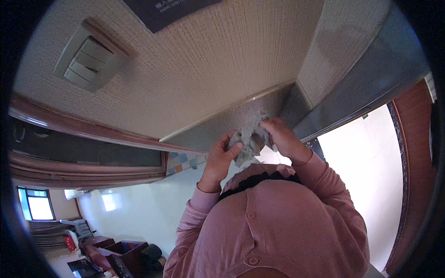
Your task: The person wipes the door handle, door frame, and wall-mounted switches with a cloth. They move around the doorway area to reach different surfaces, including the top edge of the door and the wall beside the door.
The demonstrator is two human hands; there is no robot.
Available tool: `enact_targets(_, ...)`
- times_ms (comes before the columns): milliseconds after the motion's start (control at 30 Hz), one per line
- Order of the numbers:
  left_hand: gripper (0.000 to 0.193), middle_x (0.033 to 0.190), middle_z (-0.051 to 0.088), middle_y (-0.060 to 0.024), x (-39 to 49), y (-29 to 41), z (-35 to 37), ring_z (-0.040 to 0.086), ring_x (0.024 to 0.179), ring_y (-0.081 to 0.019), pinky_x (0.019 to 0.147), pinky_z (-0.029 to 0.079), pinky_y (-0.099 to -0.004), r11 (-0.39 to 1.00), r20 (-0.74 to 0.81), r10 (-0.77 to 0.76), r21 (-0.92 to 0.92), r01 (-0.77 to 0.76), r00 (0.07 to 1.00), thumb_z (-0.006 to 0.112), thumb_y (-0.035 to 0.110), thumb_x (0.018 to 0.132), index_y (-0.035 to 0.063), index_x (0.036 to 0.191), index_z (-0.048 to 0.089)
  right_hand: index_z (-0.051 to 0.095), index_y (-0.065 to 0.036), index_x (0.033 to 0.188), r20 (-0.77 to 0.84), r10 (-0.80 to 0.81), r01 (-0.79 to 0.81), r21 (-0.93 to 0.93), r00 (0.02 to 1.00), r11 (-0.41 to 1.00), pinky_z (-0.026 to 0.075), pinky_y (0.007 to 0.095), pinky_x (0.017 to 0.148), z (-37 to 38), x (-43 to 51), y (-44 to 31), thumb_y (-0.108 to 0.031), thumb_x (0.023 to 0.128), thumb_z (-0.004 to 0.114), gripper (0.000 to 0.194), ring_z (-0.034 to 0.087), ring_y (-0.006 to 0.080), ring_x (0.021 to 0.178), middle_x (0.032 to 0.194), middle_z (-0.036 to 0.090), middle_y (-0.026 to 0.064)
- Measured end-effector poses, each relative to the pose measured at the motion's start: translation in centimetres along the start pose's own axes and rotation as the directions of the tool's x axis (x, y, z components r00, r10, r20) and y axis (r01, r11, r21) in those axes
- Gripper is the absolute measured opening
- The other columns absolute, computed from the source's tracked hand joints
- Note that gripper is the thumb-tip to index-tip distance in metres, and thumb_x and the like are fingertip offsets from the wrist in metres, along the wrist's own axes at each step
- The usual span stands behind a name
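A crumpled grey cloth (247, 133) is bunched up in front of my chest, with loose folds hanging below my fingers. My left hand (220, 149) pinches its left side, thumb on top. On the opposite side, my right hand (281, 135) grips the upper right part of it. What the folds may hide between the two hands cannot be made out. Just beyond the cloth is a grey metallic-looking panel (222, 120) along the bottom of the wall.
A light switch plate (88, 60) is on the textured wall (208, 69), near a dark sign (170, 12). To the left runs a brown wooden ledge (87, 130). At right is a doorway with bright floor (365, 166). Furniture (121, 253) stands at lower left.
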State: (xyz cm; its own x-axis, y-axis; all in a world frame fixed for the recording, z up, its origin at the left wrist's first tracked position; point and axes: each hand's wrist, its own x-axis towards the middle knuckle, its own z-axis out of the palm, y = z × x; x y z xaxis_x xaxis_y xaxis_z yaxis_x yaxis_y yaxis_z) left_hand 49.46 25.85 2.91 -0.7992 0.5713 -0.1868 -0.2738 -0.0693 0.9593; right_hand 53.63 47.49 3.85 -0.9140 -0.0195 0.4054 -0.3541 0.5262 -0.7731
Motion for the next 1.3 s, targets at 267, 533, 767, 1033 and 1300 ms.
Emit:
enact_targets(267,0.042,0.120,0.059,-0.0081,-1.3,-0.3,0.4,0.056,0.108,-0.0188,0.089,0.046,-0.0307,0.897,0.009,-0.140,-0.421,0.130,0.990,0.059,0.033,0.094,0.0040,0.124,0.054,0.055,-0.002,0.112,0.027,0.256,-0.218,0.618,0.966,0.756,0.051,0.0337,0.081,1.0,-0.2,1.2,-0.019,0.092,0.059,0.026,0.062,0.0233,0.090,0.102,0.062,0.0108)
enact_targets(533,0.073,0.133,0.049,-0.0140,-1.6,0.1,1.8,0.043,0.126,-0.0238,0.106,0.031,-0.0399,1.000,0.017,0.006,-0.019,-0.006,1.000,0.059,0.055,0.088,-0.0011,0.133,0.045,0.057,-0.002,0.115,0.309,0.593,-0.545,0.794,0.744,0.269,0.051,0.0322,0.079,1.6,-0.5,0.3,-0.034,0.097,0.053,0.037,0.061,0.0163,0.088,0.102,0.064,0.0070)
enact_targets(767,0.062,0.126,0.055,-0.0119,-1.0,-0.7,3.2,0.052,0.114,-0.0206,0.099,0.040,-0.0325,0.979,0.071,0.063,0.191,-0.076,0.995,0.069,0.032,0.087,-0.0022,0.132,0.045,0.059,0.001,0.111,0.346,0.481,-0.571,0.667,0.806,0.479,0.051,0.0278,0.073,1.6,-1.2,-0.9,-0.020,0.088,0.063,0.032,0.060,0.0126,0.088,0.098,0.065,0.0078)
enact_targets(1033,0.034,0.116,0.061,-0.0106,-1.4,-2.1,0.9,0.058,0.105,-0.0192,0.089,0.048,-0.0308,0.999,-0.185,-0.007,0.051,0.016,0.983,0.053,0.015,0.097,-0.0030,0.125,0.050,0.058,0.004,0.114,0.260,0.507,-0.524,0.696,0.822,0.491,0.049,0.0280,0.080,0.2,-1.4,0.8,-0.017,0.089,0.060,0.033,0.060,0.0136,0.089,0.099,0.065,0.0068)
enact_targets(1300,0.025,0.117,0.061,-0.0099,-1.2,-1.2,0.4,0.059,0.109,-0.0251,0.093,0.049,-0.0381,0.883,-0.258,-0.217,-0.462,0.076,0.942,0.054,0.016,0.096,0.0018,0.117,0.057,0.059,0.000,0.115,0.120,0.508,-0.508,0.419,0.853,0.753,0.046,0.0259,0.079,1.5,-2.2,2.7,-0.019,0.094,0.060,0.028,0.056,0.0111,0.088,0.097,0.062,0.0043)
